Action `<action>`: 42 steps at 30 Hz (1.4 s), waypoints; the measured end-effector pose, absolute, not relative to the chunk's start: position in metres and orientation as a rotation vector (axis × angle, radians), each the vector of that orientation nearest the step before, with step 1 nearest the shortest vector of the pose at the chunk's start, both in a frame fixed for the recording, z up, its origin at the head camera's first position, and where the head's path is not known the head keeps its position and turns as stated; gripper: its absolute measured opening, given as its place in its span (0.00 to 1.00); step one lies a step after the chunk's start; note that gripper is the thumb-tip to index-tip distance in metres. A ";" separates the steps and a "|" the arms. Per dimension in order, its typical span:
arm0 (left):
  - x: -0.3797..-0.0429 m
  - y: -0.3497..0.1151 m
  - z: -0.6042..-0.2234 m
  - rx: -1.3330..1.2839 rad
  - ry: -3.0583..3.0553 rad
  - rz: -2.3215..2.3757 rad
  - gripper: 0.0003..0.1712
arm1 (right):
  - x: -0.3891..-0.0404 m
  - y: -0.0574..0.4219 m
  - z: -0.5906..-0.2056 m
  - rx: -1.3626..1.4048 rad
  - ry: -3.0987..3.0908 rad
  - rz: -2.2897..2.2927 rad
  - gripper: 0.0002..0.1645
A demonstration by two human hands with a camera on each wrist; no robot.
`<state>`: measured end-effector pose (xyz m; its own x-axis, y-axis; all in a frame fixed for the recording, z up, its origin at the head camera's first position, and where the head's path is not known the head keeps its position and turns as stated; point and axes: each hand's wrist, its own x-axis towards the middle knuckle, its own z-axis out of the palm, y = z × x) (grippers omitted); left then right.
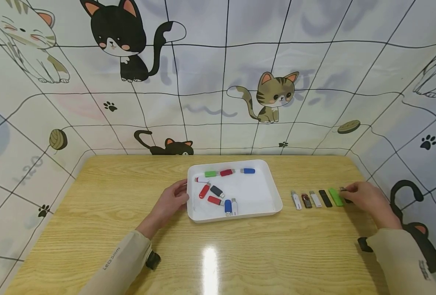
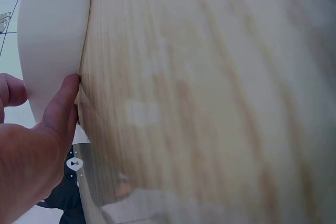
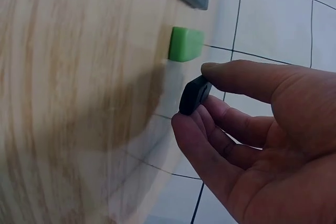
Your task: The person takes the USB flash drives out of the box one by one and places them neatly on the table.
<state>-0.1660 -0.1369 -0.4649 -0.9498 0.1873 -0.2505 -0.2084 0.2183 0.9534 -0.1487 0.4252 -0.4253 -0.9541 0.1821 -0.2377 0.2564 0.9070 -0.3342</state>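
My right hand (image 1: 365,200) pinches a black USB stick (image 3: 194,95) between thumb and fingers, low over the table at the right end of a row of USB sticks. Just left of it lies a green USB stick (image 1: 335,197), then a black one (image 1: 325,198), a white one (image 1: 315,199), a dark red-brown one (image 1: 306,200) and another white one (image 1: 296,200). My left hand (image 1: 169,205) grips the left side of a white tray (image 1: 273,205), the thumb near the rim and the fingers at the wall's lower edge.
Inside the tray lie several loose USB sticks, among them a green one (image 1: 210,174), red ones such as the one near the back (image 1: 227,173), a blue one (image 1: 248,171) and a dark grey one (image 1: 216,190). Cat-print cloth (image 1: 203,102) surrounds the wooden table (image 1: 129,172).
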 end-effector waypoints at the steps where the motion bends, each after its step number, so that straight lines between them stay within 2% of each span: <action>1: -0.166 -0.137 -0.465 -0.019 2.185 1.787 0.36 | -0.149 0.426 -0.426 0.344 2.866 -0.541 0.33; 15: -0.167 -0.136 -0.464 -0.047 2.206 1.759 0.35 | -0.151 0.429 -0.429 0.362 2.840 -0.496 0.29; 27: -0.165 -0.135 -0.452 -0.025 2.163 1.751 0.37 | -0.144 0.426 -0.421 0.333 2.901 -0.508 0.35; 33: -0.167 -0.136 -0.455 -0.026 2.180 1.743 0.37 | -0.139 0.397 -0.400 0.262 3.008 -0.501 0.34; 42: -0.168 -0.136 -0.463 -0.027 2.222 1.740 0.36 | -0.133 0.334 -0.382 -0.021 3.078 -0.611 0.31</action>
